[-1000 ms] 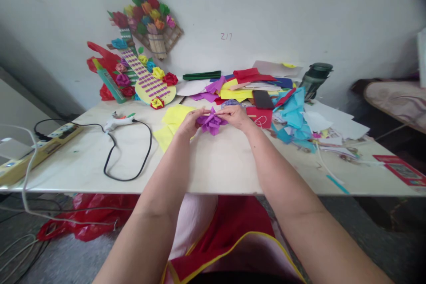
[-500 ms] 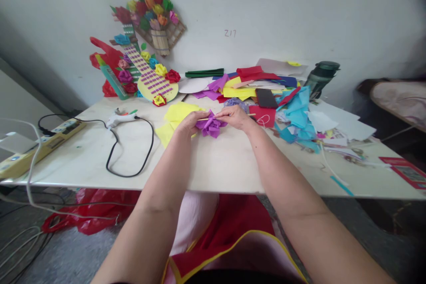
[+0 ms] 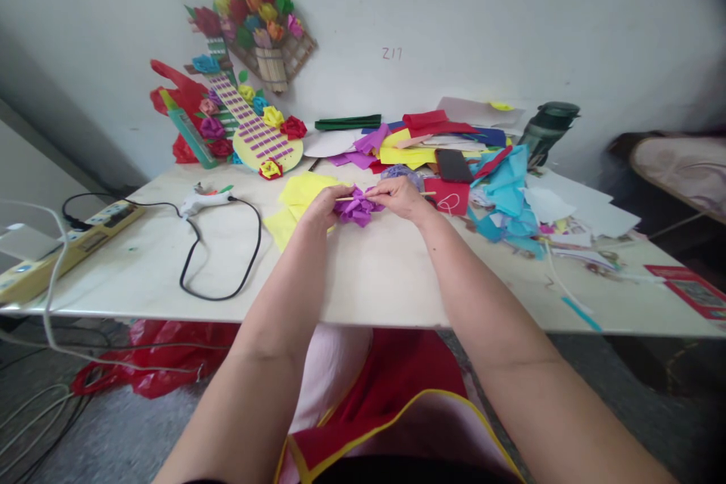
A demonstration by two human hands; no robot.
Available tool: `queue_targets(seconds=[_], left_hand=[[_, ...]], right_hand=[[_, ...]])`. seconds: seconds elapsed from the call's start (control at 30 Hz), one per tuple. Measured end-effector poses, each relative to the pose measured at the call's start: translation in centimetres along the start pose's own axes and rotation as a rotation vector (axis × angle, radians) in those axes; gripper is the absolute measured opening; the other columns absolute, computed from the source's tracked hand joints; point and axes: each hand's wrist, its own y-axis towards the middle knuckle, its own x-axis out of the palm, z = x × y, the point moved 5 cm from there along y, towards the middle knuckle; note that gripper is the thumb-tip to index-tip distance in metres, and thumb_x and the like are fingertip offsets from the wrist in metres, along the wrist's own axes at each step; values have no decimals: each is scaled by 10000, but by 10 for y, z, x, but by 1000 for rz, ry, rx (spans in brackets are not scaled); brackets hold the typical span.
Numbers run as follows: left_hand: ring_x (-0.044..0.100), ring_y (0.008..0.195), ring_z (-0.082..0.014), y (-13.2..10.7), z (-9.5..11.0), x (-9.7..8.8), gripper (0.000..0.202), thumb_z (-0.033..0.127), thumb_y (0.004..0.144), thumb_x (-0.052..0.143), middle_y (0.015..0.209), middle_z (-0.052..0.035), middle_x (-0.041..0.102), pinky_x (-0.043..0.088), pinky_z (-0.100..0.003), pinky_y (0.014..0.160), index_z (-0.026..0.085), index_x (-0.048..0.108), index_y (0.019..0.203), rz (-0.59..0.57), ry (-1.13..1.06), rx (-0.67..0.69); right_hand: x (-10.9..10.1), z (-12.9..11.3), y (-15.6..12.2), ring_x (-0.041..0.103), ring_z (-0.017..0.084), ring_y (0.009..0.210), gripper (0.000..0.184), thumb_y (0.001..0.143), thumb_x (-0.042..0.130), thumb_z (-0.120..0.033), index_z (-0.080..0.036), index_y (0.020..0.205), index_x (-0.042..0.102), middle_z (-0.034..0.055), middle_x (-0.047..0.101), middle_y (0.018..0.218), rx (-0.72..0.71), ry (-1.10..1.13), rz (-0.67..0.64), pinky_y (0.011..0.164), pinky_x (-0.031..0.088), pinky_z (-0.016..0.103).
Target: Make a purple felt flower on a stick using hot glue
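Purple crepe paper, ruffled into petals, lies between my two hands just above the table. A thin wooden stick runs roughly level across it, its right end showing beyond my right hand. My left hand is closed at the left side of the purple paper, near the stick's left end; its fingertips are partly hidden. With thumb and fingers pinched, my right hand grips the stick over the right side of the paper. Yellow crepe paper lies flat beside my left hand.
A white glue gun with a looped black cord lies left, near a power strip. A paper-flower guitar leans behind. Coloured paper, a phone, blue crepe scraps and a dark bottle sit behind and right.
The purple paper has turned slightly on the stick and looks more bunched, its lower petals higher than before. Both hands stay in nearly the same place.
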Motion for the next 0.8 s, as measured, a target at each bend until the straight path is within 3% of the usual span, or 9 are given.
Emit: queue_targets(seconds=[0.17, 0.27, 0.5, 0.8], left_hand=[[624, 546, -170, -1, 5, 3, 301, 395, 718, 706, 654, -31, 658, 474, -272, 546, 169, 645, 907, -117, -20, 66], [621, 554, -146, -4, 10, 4, 361, 322, 673, 758, 689, -8, 667, 448, -238, 525, 182, 652, 989, -186, -35, 163], [650, 675, -139, -2, 5, 4, 185, 215, 668, 769, 791, -69, 720, 474, -219, 601, 120, 707, 815, -242, -16, 161], [629, 606, -114, -4, 1, 9, 38, 118, 723, 708, 694, -56, 697, 485, -215, 605, 89, 701, 747, -244, -114, 77]], right_hand=[[-2, 2, 0, 676, 155, 766, 132, 777, 685, -228, -249, 847, 795, 20, 767, 829, 30, -40, 9, 689, 480, 251], [-4, 3, 0, 676, 159, 777, 141, 774, 681, -206, -250, 844, 795, 14, 767, 828, 50, -57, 28, 699, 482, 257], [-10, -3, -1, 676, 159, 804, 146, 790, 667, -219, -249, 852, 796, 19, 768, 871, 71, -156, 63, 676, 454, 247], [-12, -14, -2, 658, 158, 818, 211, 826, 599, -212, -278, 874, 793, 9, 765, 879, 20, -393, 74, 626, 390, 252]])
